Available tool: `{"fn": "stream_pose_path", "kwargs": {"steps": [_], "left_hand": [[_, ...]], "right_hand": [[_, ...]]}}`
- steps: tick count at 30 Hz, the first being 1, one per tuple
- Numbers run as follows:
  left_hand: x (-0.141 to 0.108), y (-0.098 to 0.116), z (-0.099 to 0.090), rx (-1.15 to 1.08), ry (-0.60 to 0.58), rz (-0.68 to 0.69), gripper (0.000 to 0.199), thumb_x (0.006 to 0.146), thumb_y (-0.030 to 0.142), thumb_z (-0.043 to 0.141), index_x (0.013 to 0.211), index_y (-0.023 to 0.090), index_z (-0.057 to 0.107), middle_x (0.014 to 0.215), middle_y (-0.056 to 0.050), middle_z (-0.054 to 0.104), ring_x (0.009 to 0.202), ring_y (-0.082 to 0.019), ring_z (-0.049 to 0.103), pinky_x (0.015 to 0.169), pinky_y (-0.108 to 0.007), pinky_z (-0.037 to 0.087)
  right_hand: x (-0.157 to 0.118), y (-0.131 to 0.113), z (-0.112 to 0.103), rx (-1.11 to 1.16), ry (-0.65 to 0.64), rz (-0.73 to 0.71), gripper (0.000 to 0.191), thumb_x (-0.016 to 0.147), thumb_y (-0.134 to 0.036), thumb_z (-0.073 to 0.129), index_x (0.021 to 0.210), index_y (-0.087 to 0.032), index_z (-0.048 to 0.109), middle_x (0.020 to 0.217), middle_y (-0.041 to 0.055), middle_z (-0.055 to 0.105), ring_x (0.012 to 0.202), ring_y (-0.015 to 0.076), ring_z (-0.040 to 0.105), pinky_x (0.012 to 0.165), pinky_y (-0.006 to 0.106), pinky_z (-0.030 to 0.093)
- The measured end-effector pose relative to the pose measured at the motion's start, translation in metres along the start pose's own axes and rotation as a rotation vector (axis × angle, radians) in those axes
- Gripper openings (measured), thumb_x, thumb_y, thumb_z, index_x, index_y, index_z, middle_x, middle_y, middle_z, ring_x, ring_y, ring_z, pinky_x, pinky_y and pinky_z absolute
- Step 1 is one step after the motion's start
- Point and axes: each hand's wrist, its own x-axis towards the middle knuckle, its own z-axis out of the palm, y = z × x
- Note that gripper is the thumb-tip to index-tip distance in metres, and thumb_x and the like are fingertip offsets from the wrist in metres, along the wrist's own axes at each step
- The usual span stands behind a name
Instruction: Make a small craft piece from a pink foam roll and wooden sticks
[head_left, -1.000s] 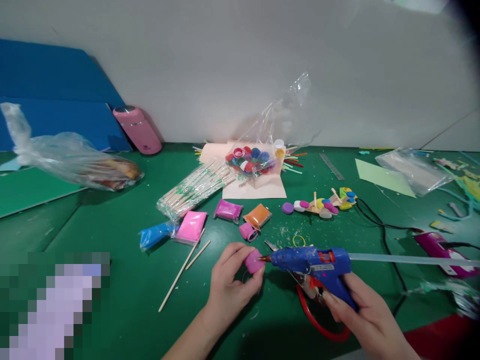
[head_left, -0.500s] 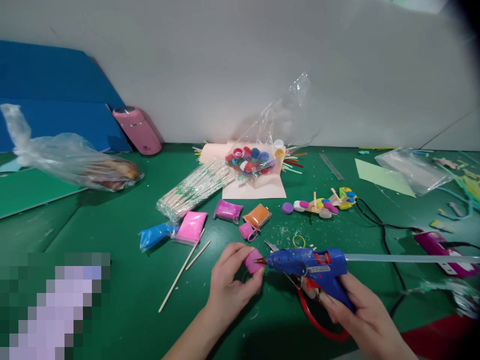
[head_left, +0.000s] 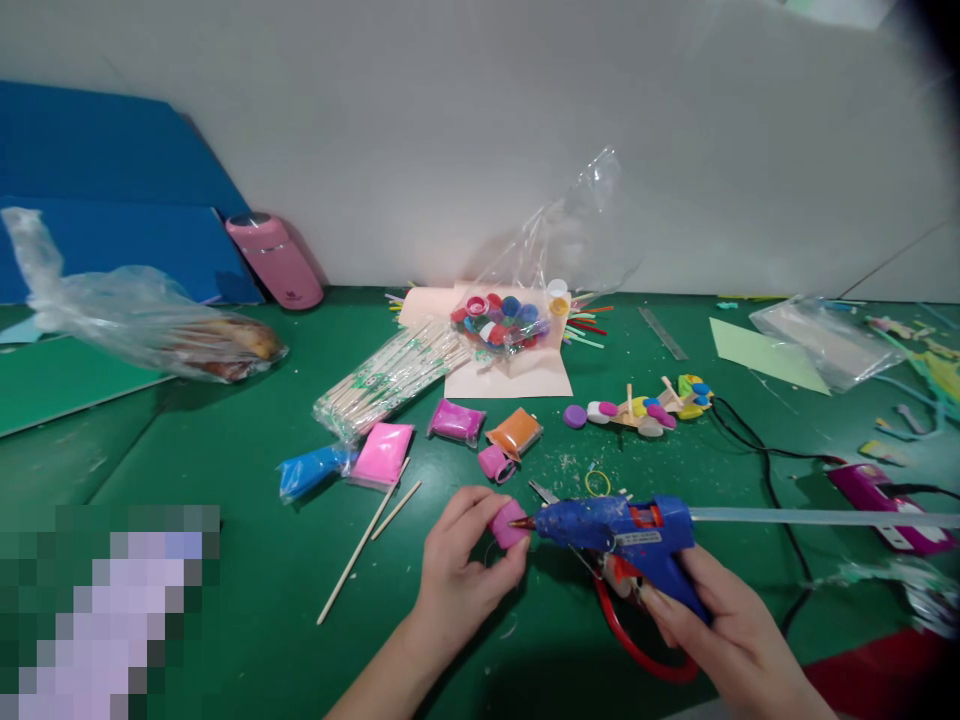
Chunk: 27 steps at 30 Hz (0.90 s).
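Between thumb and fingers, my left hand (head_left: 466, 565) pinches a small pink piece (head_left: 508, 522). My right hand (head_left: 724, 620) is wrapped round the handle of a blue glue gun (head_left: 600, 525), whose nozzle tip meets the pink piece. A long clear glue stick (head_left: 810, 517) sticks out of the gun's back. Below the gun lie scissors with a red handle (head_left: 637, 655), partly hidden by it and my right hand. Beyond my hands are a pink cap-like piece (head_left: 496, 463), an orange packet (head_left: 514, 432) and a purple packet (head_left: 457, 421).
Wooden sticks (head_left: 364, 545) lie left of my left hand, near pink (head_left: 383, 454) and blue packets (head_left: 311, 473). Farther back are a bag of coloured caps (head_left: 502, 322) and a pink bottle (head_left: 275, 262). A decorated stick figure (head_left: 649, 410) and black cable (head_left: 766, 480) are at right.
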Motion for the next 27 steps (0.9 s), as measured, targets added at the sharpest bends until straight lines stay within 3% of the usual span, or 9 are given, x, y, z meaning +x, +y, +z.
{"fn": "stream_pose_path", "kwargs": {"steps": [5,9,14,17,19,23,27], "left_hand": [[0.000,0.000,0.000,-0.012,-0.004,-0.001,0.023,0.065,0.011,0.058,0.086,0.017,0.059,0.077,-0.004,0.057,0.067,-0.015,0.057,0.060,-0.026,0.048],[0.000,0.001,0.001,-0.021,-0.004,-0.009,0.023,0.064,0.010,0.058,0.086,0.017,0.059,0.076,-0.003,0.057,0.067,-0.014,0.056,0.059,-0.026,0.047],[0.001,0.003,0.001,-0.036,-0.010,-0.020,0.024,0.062,0.007,0.057,0.084,0.017,0.059,0.074,-0.003,0.055,0.064,-0.014,0.055,0.057,-0.025,0.047],[0.002,0.003,0.001,-0.037,-0.017,-0.024,0.025,0.061,0.005,0.055,0.082,0.017,0.059,0.073,-0.002,0.055,0.062,-0.013,0.055,0.055,-0.024,0.047],[0.002,0.003,0.001,-0.031,-0.011,-0.024,0.025,0.060,0.005,0.054,0.081,0.018,0.059,0.073,-0.002,0.055,0.062,-0.013,0.055,0.055,-0.024,0.047],[0.002,0.004,0.001,-0.021,0.011,-0.007,0.023,0.061,0.007,0.057,0.083,0.016,0.059,0.072,-0.003,0.055,0.063,-0.014,0.055,0.056,-0.024,0.047],[0.002,0.004,0.001,-0.017,0.023,0.002,0.023,0.062,0.008,0.058,0.084,0.015,0.059,0.074,-0.004,0.056,0.065,-0.014,0.056,0.058,-0.025,0.047]], "right_hand": [[-0.001,-0.005,0.005,0.070,0.047,0.088,0.027,0.076,-0.037,0.052,0.096,-0.020,0.060,0.077,0.0040,0.063,0.067,0.0178,0.058,0.056,0.021,0.049],[-0.001,-0.008,0.005,0.077,0.089,0.069,0.024,0.076,-0.035,0.054,0.094,-0.021,0.060,0.064,0.0004,0.059,0.053,0.0137,0.053,0.047,0.019,0.045],[-0.001,-0.008,0.005,0.029,0.054,0.054,0.025,0.076,-0.037,0.053,0.094,-0.022,0.061,0.068,0.0013,0.060,0.058,0.0151,0.054,0.051,0.020,0.046],[-0.001,-0.007,0.006,-0.040,-0.018,0.093,0.027,0.078,-0.039,0.050,0.096,-0.021,0.060,0.062,0.0001,0.057,0.051,0.0133,0.050,0.044,0.019,0.044],[-0.001,-0.006,0.004,-0.095,-0.051,0.074,0.028,0.079,-0.037,0.049,0.099,-0.021,0.059,0.062,0.0003,0.057,0.050,0.0135,0.050,0.046,0.020,0.045],[0.000,-0.003,-0.003,-0.121,-0.056,-0.043,0.030,0.079,-0.032,0.049,0.105,-0.020,0.056,0.083,0.0045,0.064,0.070,0.0182,0.058,0.062,0.023,0.049],[0.000,-0.004,-0.008,-0.083,-0.010,-0.051,0.026,0.078,-0.030,0.051,0.102,-0.022,0.058,0.073,0.0008,0.064,0.058,0.0142,0.057,0.053,0.017,0.049]]}}
